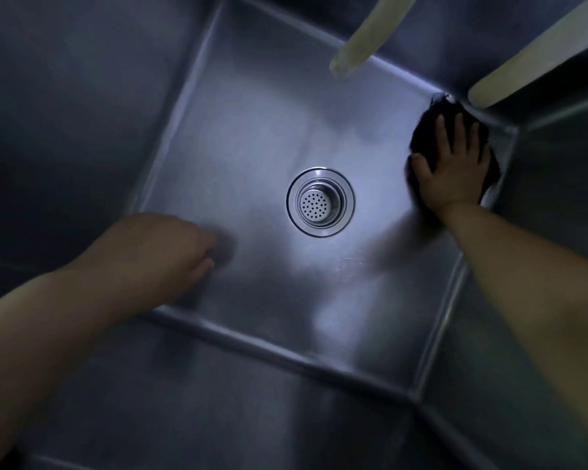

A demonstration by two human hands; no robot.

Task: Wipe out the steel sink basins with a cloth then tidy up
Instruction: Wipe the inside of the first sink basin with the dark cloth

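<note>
I look straight down into a deep steel sink basin (pixel 245 140) with a round perforated drain strainer (pixel 320 202) near the middle of its floor. My right hand (pixel 454 164) lies flat with straight spread fingers on a dark cloth (pixel 421 134), pressing it against the basin floor near the far right corner. My left hand (pixel 180 247) is low at the near left of the floor, fingers loosely curled, knuckles near the steel, with nothing in it.
Two pale hoses (pixel 364 39) (pixel 537 56) hang in from the top right, their ends above the far right corner. Steep steel walls (pixel 65 113) rise on all sides of the basin floor.
</note>
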